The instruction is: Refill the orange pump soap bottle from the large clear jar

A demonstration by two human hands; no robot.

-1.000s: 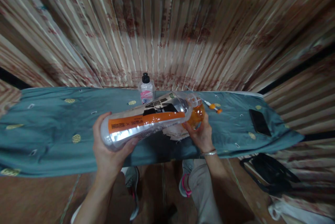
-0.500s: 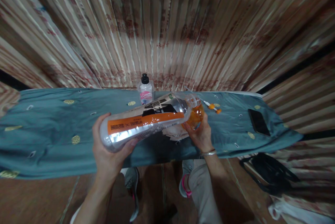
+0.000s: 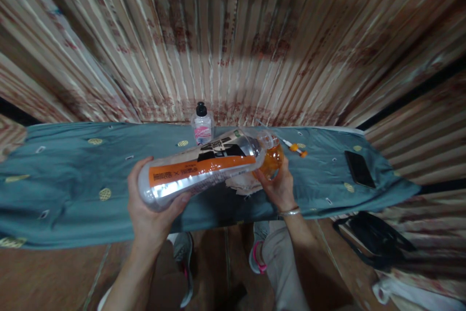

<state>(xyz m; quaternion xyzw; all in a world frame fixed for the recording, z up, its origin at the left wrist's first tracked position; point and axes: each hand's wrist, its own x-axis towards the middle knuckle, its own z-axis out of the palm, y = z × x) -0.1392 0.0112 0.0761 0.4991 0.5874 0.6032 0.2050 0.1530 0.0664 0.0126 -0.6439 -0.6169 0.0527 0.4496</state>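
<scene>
My left hand is wrapped round the base of a large plastic bottle with a silver and orange label. The bottle lies tilted in the air, its neck toward the right. At that end it meets a small clear container of orange liquid, which my right hand grips from the right side. The bottle's neck partly covers the small container, so where the two join is hard to make out. Beneath them on the cloth lies a crumpled pale tissue or cloth, partly hidden.
A clear bottle with a black cap stands at the back of the teal-covered table. An orange and white syringe-like item lies right of my hands. Further right is a black phone. A dark bag sits below, beside the table.
</scene>
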